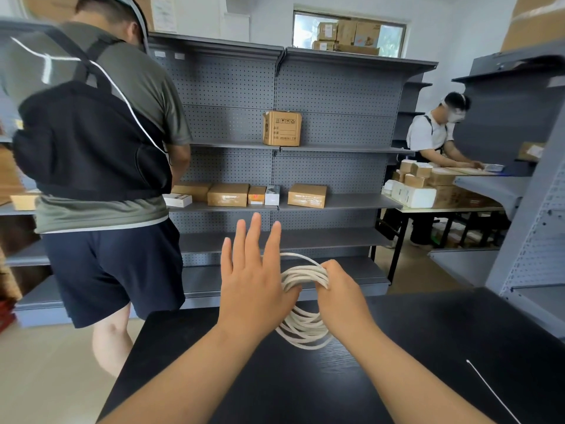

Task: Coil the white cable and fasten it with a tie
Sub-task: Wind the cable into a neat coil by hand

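Note:
A white cable (pixel 305 327), wound into a round coil of several loops, hangs upright above the black table (pixel 428 347). My right hand (pixel 339 296) grips the coil's upper right side, fingers curled round the bundled strands. My left hand (pixel 253 276) is just left of the coil with its fingers straight and spread upward; its thumb lies against the coil's upper left strands. A thin white tie (pixel 492 390) lies flat on the table at the right, apart from both hands.
A person in a grey shirt with a black backpack (pixel 91 139) stands close at the left of the table. Grey pegboard shelves (pixel 305 203) with cardboard boxes stand behind. Another person (pixel 437 139) works at a table at the far right. A grey rack (pixel 532 234) flanks the right.

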### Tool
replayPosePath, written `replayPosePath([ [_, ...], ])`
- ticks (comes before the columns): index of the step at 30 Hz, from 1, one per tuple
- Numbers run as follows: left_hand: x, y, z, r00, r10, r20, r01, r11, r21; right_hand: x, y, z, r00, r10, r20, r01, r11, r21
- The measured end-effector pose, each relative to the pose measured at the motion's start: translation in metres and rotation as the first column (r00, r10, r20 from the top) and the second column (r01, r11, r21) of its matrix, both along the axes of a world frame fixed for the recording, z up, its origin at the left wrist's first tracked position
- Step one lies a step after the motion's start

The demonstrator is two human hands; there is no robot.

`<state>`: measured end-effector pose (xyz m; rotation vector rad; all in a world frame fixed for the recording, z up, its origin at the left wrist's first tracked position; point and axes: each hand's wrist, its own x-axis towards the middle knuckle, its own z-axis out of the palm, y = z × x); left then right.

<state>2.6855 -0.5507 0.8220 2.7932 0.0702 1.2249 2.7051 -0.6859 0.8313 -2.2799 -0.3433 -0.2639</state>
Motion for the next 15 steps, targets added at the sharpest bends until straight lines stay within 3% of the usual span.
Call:
replayPosePath([
  [4,-0.002,0.002,0.010,0.954,0.012,-0.300,0.000,0.999,0.042,0.002,-0.003,-0.002,0.999,-0.035,-0.020,0.034,0.999,-0.029],
  [7,0.001,-0.002,0.011,0.918,-0.091,-0.387,0.115,0.993,0.039,0.003,-0.004,-0.001,0.999,-0.043,-0.032,0.043,0.999,-0.006],
  [11,-0.004,-0.010,0.007,0.873,-0.340,-0.349,0.238,0.922,-0.304,0.002,-0.005,0.006,1.000,-0.011,-0.008,0.011,1.000,-0.016],
  [15,-0.003,-0.012,0.006,0.901,-0.355,-0.250,0.256,0.900,-0.353,-0.001,-0.005,0.008,1.000,0.009,0.013,-0.008,0.999,-0.051],
])
